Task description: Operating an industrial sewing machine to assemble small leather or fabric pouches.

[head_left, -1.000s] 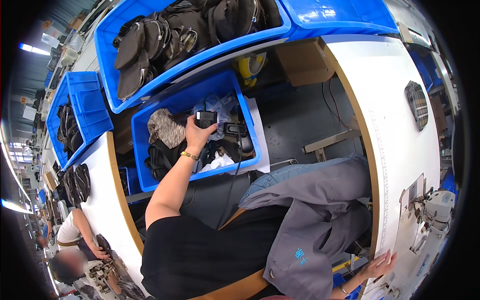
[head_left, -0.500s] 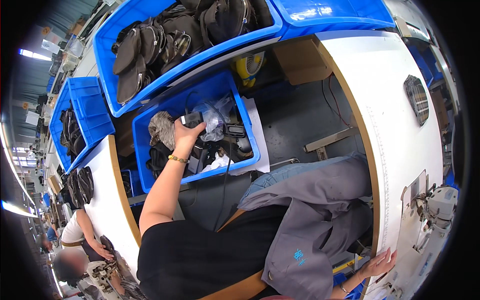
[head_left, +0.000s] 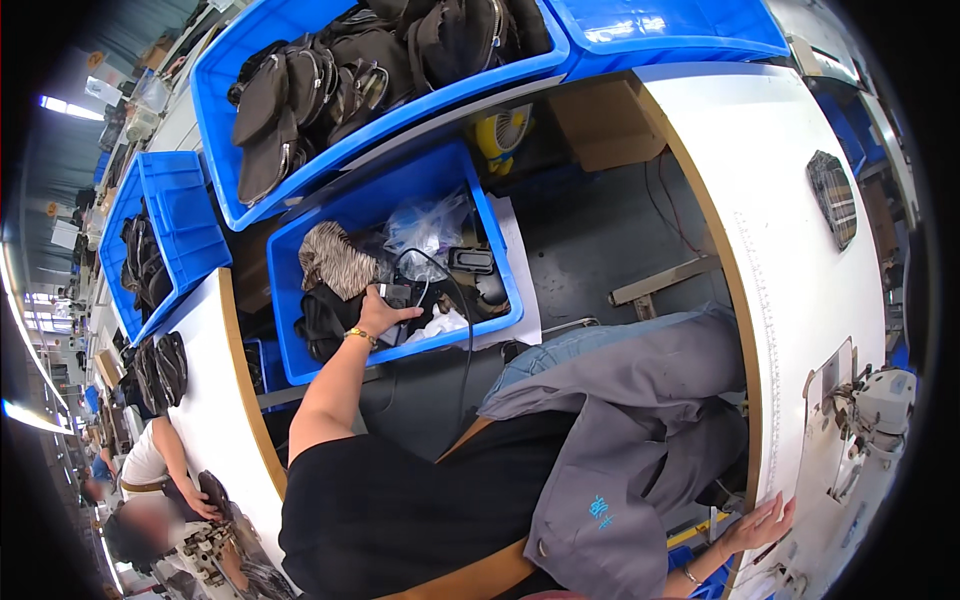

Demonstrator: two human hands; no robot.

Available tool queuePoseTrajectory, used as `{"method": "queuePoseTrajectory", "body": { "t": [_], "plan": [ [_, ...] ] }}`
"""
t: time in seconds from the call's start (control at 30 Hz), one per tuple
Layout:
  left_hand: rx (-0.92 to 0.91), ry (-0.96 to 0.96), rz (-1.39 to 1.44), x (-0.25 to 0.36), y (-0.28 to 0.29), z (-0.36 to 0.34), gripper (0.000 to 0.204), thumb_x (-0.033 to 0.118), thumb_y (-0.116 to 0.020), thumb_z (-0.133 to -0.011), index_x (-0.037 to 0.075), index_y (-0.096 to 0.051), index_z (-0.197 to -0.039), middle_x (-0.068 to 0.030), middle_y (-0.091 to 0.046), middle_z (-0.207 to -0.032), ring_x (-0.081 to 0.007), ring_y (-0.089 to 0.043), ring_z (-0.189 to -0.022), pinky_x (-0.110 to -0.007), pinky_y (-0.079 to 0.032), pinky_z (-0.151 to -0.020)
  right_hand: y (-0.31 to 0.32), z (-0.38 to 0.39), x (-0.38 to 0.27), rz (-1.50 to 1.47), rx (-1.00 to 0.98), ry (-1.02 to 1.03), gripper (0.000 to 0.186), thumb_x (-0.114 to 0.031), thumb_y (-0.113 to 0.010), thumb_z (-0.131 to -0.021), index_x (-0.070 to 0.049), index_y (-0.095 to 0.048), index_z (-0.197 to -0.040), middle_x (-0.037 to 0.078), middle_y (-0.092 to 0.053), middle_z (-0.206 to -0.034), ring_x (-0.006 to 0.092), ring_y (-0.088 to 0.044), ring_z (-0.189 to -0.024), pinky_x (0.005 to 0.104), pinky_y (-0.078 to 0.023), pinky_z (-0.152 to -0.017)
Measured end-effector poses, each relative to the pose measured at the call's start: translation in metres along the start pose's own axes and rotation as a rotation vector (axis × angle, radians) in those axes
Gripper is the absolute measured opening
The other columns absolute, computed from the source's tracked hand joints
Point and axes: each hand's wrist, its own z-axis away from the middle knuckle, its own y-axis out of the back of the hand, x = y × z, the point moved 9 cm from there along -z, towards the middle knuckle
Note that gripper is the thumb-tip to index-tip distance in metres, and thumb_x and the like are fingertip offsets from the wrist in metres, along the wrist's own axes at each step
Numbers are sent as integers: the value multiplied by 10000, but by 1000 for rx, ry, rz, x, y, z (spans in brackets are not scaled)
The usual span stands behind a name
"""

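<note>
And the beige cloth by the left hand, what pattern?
Beige cloth: dark zebra-like stripes; best in head view.

Head-worn left fisheye camera, facing steeply downward from above the wearer's torso (head_left: 420, 515), which lies nearer the lens than the blue plastic crate (head_left: 410, 180); the wide field extends, edges bending, to a sewing machine (head_left: 878, 408) right of the crate.

"Where's the light?"
"Long white ceiling lamps (head_left: 38, 417) glow at far left; the glossy blue plastic bin (head_left: 670, 30) at top catches glare."
"Picture edges?"
"Black corners, straight lines bending."
</note>
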Motion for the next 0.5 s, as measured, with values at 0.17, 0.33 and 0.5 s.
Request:
{"method": "queuePoseTrajectory", "body": {
  "t": [0.17,0.33,0.5],
  "plan": [
    [-161,-6,-158,-13,-15,-12,1077,689,-697,-724,-127,-342,-1330,-317,-489,-1302,-410,-467,-1259,-419,-377,-1053,8,-3,-4,39,10,8,242,-134,-516,-994,10,-672,-1111,201,-582,-1253,343,-551,-1134,424,-427,-956],
    [-227,13,-60,-29,-15,-24,1052,694,-705,-711,-108,-395,-1317,-311,-487,-1317,-390,-480,-1257,-415,-390,-1041,10,-6,-10,32,12,-10,242,-129,-511,-995,7,-661,-1128,195,-563,-1281,353,-515,-1176,449,-384,-1008],
    [-336,14,186,-21,-22,-23,1029,662,-758,-682,-94,-444,-1305,-237,-558,-1284,-311,-527,-1221,-357,-394,-1035,18,-6,-10,48,26,-17,243,-128,-508,-993,8,-657,-1128,193,-557,-1287,353,-502,-1198,482,-349,-1066]
  ]
}}
